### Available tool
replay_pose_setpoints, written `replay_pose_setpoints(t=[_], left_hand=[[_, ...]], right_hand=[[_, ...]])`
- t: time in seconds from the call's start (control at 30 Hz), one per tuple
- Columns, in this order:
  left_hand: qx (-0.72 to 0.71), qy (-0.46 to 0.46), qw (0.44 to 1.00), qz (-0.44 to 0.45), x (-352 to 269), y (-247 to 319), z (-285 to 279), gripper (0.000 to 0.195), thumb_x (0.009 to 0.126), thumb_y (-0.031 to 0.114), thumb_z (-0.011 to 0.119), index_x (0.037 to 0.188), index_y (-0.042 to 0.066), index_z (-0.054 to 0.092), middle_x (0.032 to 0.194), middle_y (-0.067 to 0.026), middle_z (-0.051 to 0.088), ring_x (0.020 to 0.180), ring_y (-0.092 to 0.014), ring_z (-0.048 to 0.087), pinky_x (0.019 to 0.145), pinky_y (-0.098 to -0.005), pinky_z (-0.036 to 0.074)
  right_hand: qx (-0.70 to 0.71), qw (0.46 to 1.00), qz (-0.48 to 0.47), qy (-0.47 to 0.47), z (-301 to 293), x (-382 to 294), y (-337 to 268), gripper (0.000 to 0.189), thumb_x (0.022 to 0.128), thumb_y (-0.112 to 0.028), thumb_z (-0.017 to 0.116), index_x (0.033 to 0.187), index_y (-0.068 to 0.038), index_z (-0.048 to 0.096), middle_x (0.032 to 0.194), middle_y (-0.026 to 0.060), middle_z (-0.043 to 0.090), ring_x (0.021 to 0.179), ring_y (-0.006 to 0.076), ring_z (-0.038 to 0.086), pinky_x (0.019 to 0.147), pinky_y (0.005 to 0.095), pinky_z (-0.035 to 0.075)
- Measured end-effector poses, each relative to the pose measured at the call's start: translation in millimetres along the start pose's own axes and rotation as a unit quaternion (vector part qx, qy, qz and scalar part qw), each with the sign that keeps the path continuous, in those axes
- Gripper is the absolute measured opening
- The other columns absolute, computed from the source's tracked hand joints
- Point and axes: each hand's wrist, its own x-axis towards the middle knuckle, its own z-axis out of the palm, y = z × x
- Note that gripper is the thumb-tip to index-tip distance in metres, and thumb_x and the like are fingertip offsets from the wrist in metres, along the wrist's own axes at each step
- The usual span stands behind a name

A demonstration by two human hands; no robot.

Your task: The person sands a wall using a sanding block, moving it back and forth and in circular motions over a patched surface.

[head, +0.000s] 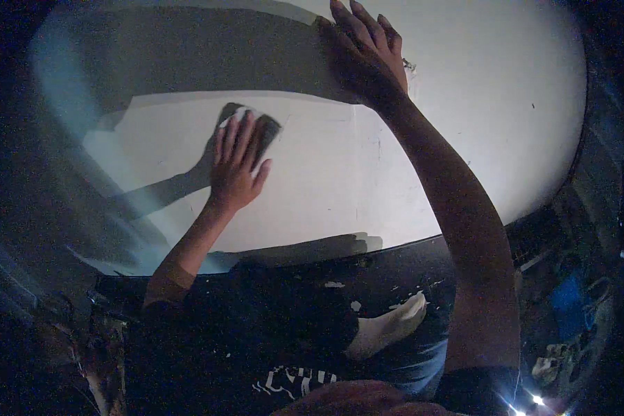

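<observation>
My left hand (236, 166) lies with its fingers stretched out over a white panel (312, 171). A small white thing (243, 112), perhaps a cloth or pad, shows at the fingertips and between the fingers. Most of it is hidden, so its kind cannot be told. A dark, square-cornered patch surrounds these fingers and runs into the arm's shadow. Higher up, my right hand (366, 54) is held against or just over the panel, fingers spread and no object visible in it. A small rough, chipped spot (408, 65) shows beside its wrist.
Below the panel runs a dark surface (343, 270) with pale splashes. A bare foot (390, 325) rests there. Something blue (569, 304) and several indistinct things lie in shade at right. Small bright lights (537, 400) shine at the bottom right. Broad shadows cross the panel.
</observation>
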Motion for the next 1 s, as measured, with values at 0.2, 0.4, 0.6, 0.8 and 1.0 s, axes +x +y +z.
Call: replay_pose_setpoints(t=[0.2,0.4,0.6,0.8,1.0], left_hand=[[-0.054,-0.038,0.994,0.082,18.9,63.2,29.4,0.074,0.097,0.037,0.063,0.160,0.010,0.035,0.170,-0.0099,0.025,0.156,-0.033,0.023,0.128,-0.0525,0.016],[-0.048,-0.121,0.988,0.086,-47.7,39.9,31.5,0.072,0.097,0.035,0.062,0.160,0.014,0.036,0.168,-0.0099,0.029,0.155,-0.033,0.026,0.127,-0.0542,0.017],[0.063,-0.061,0.996,0.024,-71.8,-30.8,14.9,0.070,0.098,0.037,0.060,0.160,0.013,0.037,0.169,-0.0126,0.028,0.156,-0.036,0.024,0.126,-0.0578,0.016],[0.028,0.019,0.999,0.002,-2.0,-9.8,6.0,0.068,0.099,0.039,0.058,0.157,0.009,0.041,0.169,-0.0152,0.025,0.156,-0.038,0.022,0.127,-0.0571,0.014],[-0.042,-0.035,0.994,0.096,1.8,49.7,36.6,0.067,0.099,0.039,0.057,0.158,0.011,0.040,0.168,-0.0107,0.029,0.156,-0.033,0.025,0.127,-0.0527,0.017]], right_hand=[[0.004,1.000,-0.012,-0.004,-4.1,0.5,0.1,0.069,0.088,-0.031,0.071,0.151,-0.014,0.047,0.162,0.0185,0.037,0.150,0.0395,0.034,0.118,0.0629,0.028],[0.016,1.000,-0.009,0.006,-0.6,0.2,-2.1,0.072,0.086,-0.031,0.074,0.151,-0.013,0.047,0.162,0.0186,0.038,0.150,0.0392,0.034,0.118,0.0632,0.029],[0.007,1.000,-0.008,0.025,10.0,-3.5,0.2,0.060,0.094,-0.026,0.065,0.150,-0.016,0.048,0.163,0.0159,0.037,0.151,0.0383,0.034,0.118,0.0638,0.028],[-0.025,1.000,-0.004,-0.010,5.4,-0.7,3.0,0.062,0.094,-0.026,0.066,0.152,-0.016,0.046,0.165,0.0158,0.034,0.152,0.0387,0.032,0.119,0.0630,0.026],[0.000,1.000,-0.001,-0.030,4.6,-2.0,2.8,0.069,0.091,-0.028,0.068,0.153,-0.015,0.043,0.166,0.0174,0.031,0.153,0.0398,0.029,0.121,0.0620,0.023]])
